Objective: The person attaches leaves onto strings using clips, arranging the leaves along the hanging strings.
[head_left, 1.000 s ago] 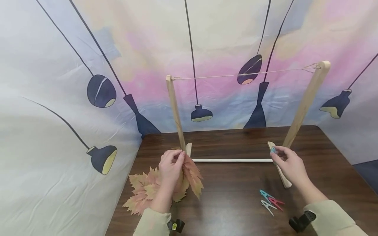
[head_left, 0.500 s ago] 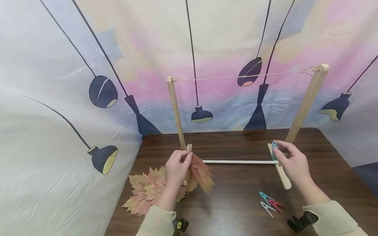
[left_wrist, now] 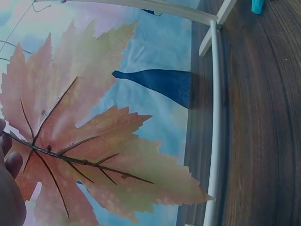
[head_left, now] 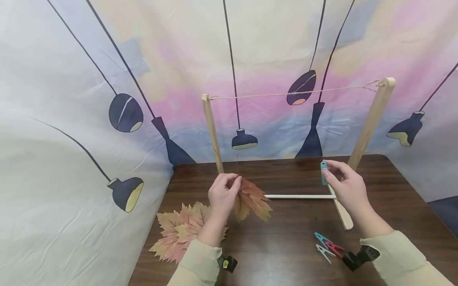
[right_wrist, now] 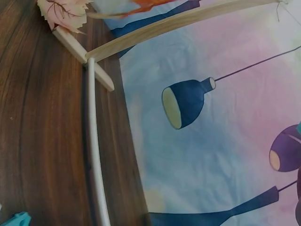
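On my feed, the left hand (head_left: 222,194) pinched a leaf (head_left: 255,197) by its stem, and the right hand (head_left: 348,188) pinched a blue peg (head_left: 323,168) between thumb and fingers. My worry was that narrow stem grip: if the fingers loosened, or the broad blade caught the rod (head_left: 300,196), I judged that the leaf could twist or drop. I could not tell whether its tip touched the rod; they overlapped in the left wrist view. A hard squeeze off-centre could likewise make the peg slip, and bumping a post (head_left: 211,131) might shake the frame.

The leaf hung above the table (head_left: 272,242), well below the string (head_left: 272,95) and to the right of the loose leaves (head_left: 184,232). Its long axis ran from the stem in the fingertips down and rightward to the tip in the head view. The peg stood nearly upright, its holed end up.
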`<act>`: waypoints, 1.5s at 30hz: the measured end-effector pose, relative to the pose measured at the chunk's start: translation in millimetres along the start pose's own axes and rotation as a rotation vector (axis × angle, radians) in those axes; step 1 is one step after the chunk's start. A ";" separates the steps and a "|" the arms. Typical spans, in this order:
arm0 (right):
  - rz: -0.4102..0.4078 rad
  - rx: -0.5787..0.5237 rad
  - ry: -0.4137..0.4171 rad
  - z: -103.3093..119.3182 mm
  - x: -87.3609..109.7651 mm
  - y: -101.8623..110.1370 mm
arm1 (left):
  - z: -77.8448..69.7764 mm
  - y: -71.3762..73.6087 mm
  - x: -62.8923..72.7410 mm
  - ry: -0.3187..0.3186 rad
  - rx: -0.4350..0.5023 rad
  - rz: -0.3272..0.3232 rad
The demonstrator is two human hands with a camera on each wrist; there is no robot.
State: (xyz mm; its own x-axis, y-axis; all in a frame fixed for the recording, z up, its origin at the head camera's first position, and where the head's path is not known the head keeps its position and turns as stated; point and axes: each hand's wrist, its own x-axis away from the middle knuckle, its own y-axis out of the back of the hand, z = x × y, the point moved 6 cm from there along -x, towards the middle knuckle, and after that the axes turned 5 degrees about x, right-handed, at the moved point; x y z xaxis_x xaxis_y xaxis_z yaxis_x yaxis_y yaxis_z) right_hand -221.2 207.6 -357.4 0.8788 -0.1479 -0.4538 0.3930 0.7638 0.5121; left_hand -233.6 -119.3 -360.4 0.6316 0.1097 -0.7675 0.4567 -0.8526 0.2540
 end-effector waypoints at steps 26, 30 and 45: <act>0.018 -0.114 0.053 43.9 -34.7 -14.2 | 2.0 -23.0 -12.4 0.032 -0.054 -0.007; 0.014 -0.141 0.039 46.1 -38.8 -15.8 | 2.3 -23.5 -15.8 0.042 -0.049 -0.011; 0.067 -0.207 0.021 64.3 -61.9 -24.0 | -1.7 -24.1 -26.1 0.022 -0.096 -0.035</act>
State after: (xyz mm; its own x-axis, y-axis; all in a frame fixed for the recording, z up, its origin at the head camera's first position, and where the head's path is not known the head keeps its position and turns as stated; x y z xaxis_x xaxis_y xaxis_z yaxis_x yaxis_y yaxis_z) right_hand -267.6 158.0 -294.7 0.8941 -0.0810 -0.4405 0.2682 0.8845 0.3817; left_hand -260.1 -100.7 -345.5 0.6276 0.1509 -0.7638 0.5360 -0.7953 0.2833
